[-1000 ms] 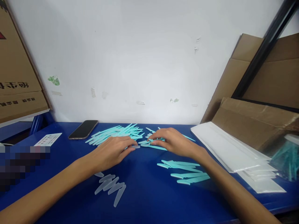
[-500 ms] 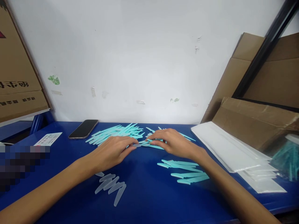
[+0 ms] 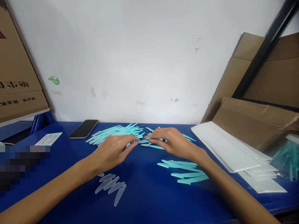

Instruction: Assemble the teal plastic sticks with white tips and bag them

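Note:
My left hand (image 3: pixel 116 150) pinches a translucent blade cap (image 3: pixel 138 142) between thumb and fingertips. Facing it, my right hand (image 3: pixel 172 143) is closed on a mint-green eyebrow razor (image 3: pixel 147 140), whose narrow end meets the cap; how far it sits inside is too small to tell. Behind my left hand lies a heap of mint-green razors (image 3: pixel 112 132). Several more razors (image 3: pixel 187 168) lie in a loose group in front of my right wrist. Loose translucent caps (image 3: pixel 112 183) are scattered on the blue table (image 3: pixel 144 193) near my left forearm.
A phone (image 3: pixel 84 129) and a printed card (image 3: pixel 49 139) lie at the left. White flat sleeves (image 3: pixel 229 149) are stacked at the right, beside a clear bag of razors (image 3: pixel 288 157). Cardboard (image 3: pixel 254 121) leans behind them. A white wall (image 3: pixel 144 62) closes off the back.
The razor in my right hand and the cap in my left have come into line and closer together. My hands have shifted only slightly; the piles look the same.

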Motion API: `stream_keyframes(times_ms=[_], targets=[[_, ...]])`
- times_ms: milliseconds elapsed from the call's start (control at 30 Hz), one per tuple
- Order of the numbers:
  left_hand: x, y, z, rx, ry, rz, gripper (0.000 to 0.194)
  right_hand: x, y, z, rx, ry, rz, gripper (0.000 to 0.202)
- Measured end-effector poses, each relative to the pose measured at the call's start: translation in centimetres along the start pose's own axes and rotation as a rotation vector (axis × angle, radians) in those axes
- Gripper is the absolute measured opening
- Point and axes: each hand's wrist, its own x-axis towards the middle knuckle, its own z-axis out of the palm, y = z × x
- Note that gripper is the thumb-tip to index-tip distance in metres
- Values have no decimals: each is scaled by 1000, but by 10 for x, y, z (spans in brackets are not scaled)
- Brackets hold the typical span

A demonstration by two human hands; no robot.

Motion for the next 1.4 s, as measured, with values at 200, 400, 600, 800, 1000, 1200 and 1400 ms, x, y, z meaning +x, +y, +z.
stream_keyframes(times_ms=[200, 400, 600, 800, 1000, 1200, 1400], targets=[[3, 6, -9, -238, -53, -153, 34, 0, 3, -1, -6, 48, -27, 31], [5, 9, -13, -430, -81, -216, 35, -2, -1, -6, -94, 59, -24, 33], [4, 3, -9, -457, -59, -257, 34, -3, 4, -6, -139, 76, -30, 34], [7, -3, -10, -788, -131, -361, 39, -3, 5, -2, -243, 117, -92, 38], [9, -3, -11, -873, -126, -398, 40, -3, 1, 0, -344, 166, -119, 41], [8, -4, -9, -947, -151, -428, 37, -4, 1, 1, -380, 178, -157, 43], [7, 5, -13, -1106, -216, -446, 37, -3, -10, 7, -442, 212, -252, 45]])
